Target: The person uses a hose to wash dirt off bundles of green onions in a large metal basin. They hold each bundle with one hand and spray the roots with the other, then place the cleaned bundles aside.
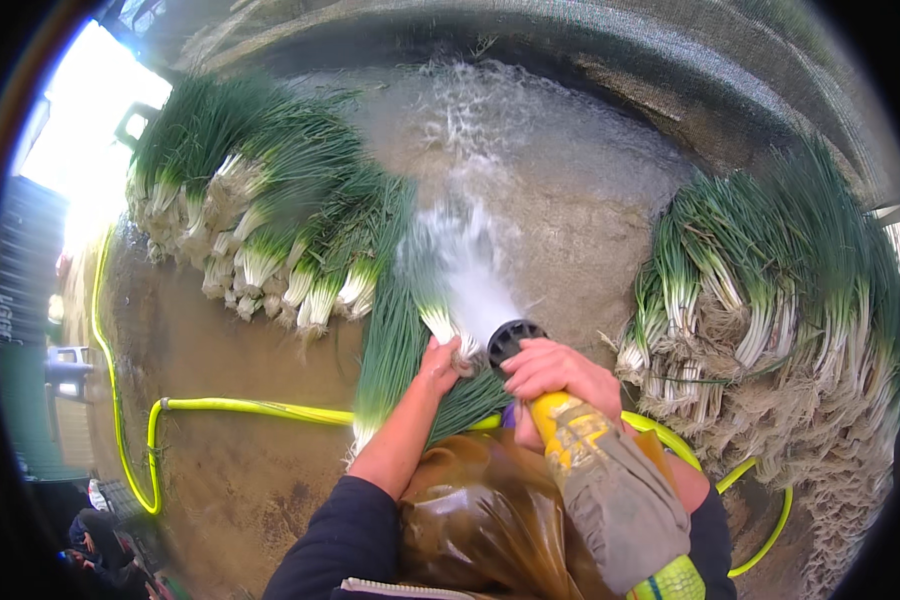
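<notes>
My left hand [441,364] grips a bunch of green onions [439,322] near its roots, with the leaves pointing away from me. My right hand [562,379] is closed around a hose nozzle with a black ribbed tip [516,341] and a yellow body wrapped in worn tape and cloth. A wide spray of water [474,277] leaves the tip, passes over and beside the held bunch and splashes onto the wet ground beyond. More long green onions [390,352] lie under and beside my left forearm, their white ends towards me.
Piles of green onions lie at the left [270,202] and right [757,277], roots towards me. A yellow-green hose [262,406] crosses the muddy ground and loops at both sides. Dark mesh netting [645,60] hangs at the far edge. Part of a person [97,540] shows at lower left.
</notes>
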`<action>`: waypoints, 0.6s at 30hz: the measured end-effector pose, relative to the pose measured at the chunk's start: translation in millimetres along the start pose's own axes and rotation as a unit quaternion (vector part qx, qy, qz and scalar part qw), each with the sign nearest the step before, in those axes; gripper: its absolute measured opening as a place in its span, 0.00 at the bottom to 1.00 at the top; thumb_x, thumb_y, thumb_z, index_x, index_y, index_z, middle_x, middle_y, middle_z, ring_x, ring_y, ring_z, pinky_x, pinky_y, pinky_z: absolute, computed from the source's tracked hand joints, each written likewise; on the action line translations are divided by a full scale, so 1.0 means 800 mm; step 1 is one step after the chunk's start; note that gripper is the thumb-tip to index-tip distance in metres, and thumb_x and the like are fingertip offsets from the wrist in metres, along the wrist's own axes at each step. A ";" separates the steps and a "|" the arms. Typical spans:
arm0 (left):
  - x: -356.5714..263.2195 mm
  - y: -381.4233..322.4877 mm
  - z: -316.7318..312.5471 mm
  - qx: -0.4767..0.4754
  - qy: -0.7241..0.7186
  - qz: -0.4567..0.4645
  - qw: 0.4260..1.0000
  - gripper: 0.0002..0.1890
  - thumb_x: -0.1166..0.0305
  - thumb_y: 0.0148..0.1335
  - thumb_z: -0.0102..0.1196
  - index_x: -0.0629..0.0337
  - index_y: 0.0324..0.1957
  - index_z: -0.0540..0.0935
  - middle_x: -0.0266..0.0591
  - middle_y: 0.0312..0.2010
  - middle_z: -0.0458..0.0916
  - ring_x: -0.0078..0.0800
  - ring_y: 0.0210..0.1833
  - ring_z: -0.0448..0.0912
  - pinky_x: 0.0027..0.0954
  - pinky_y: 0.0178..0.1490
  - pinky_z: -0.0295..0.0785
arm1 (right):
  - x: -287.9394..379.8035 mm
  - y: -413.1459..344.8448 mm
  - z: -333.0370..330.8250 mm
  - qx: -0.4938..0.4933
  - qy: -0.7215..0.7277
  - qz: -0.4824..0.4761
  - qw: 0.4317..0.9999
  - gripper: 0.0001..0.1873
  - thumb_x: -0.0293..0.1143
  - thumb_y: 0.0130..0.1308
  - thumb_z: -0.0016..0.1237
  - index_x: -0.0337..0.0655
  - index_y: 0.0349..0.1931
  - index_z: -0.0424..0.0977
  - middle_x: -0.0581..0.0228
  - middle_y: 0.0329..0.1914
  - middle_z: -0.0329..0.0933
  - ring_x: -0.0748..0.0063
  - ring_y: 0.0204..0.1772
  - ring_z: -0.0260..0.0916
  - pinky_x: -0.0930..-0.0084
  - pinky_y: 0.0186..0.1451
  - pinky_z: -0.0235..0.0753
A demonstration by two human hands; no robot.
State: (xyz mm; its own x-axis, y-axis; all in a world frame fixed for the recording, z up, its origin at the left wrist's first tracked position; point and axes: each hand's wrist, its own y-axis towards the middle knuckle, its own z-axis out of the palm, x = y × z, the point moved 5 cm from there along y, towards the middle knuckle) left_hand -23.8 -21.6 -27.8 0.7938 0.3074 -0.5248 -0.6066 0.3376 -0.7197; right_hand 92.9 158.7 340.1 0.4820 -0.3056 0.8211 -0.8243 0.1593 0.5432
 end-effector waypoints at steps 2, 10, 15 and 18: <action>-0.002 0.001 0.013 0.100 -0.094 -0.021 0.990 0.18 0.75 0.75 0.46 0.55 0.64 0.71 0.43 0.57 0.80 0.41 0.50 0.83 0.45 0.49 0.82 | 0.008 0.001 0.008 0.056 0.068 -0.034 0.995 0.14 0.28 0.53 0.67 0.36 0.39 0.79 0.57 0.38 0.83 0.53 0.47 0.85 0.55 0.61 0.80; -0.007 -0.007 0.004 0.029 0.052 0.009 0.998 0.17 0.78 0.73 0.48 0.54 0.62 0.69 0.45 0.52 0.81 0.44 0.49 0.84 0.51 0.45 0.85 | 0.011 0.005 -0.004 0.017 0.028 -0.046 0.998 0.11 0.27 0.55 0.65 0.36 0.37 0.79 0.59 0.37 0.83 0.55 0.48 0.85 0.55 0.63 0.78; -0.011 -0.011 0.015 0.057 0.042 -0.029 0.997 0.17 0.78 0.73 0.48 0.57 0.62 0.70 0.45 0.52 0.81 0.43 0.49 0.85 0.47 0.45 0.84 | 0.020 -0.001 0.028 0.149 0.122 -0.028 0.981 0.11 0.16 0.48 0.64 0.38 0.32 0.79 0.59 0.34 0.85 0.58 0.45 0.86 0.54 0.62 0.81; -0.026 -0.043 0.018 0.022 0.027 -0.132 0.991 0.17 0.78 0.73 0.48 0.58 0.62 0.71 0.45 0.51 0.82 0.42 0.49 0.85 0.45 0.45 0.84 | 0.005 0.010 0.007 0.049 0.054 -0.052 0.996 0.14 0.28 0.51 0.69 0.36 0.36 0.78 0.57 0.39 0.84 0.55 0.49 0.85 0.56 0.61 0.80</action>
State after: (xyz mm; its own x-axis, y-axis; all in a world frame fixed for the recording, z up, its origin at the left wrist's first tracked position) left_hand -19.9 -26.7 14.8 0.9253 0.1566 -0.3455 -0.3786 0.4393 -0.8147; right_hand 86.2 153.5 346.8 0.5905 -0.2113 0.7789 -0.7914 0.0374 0.6101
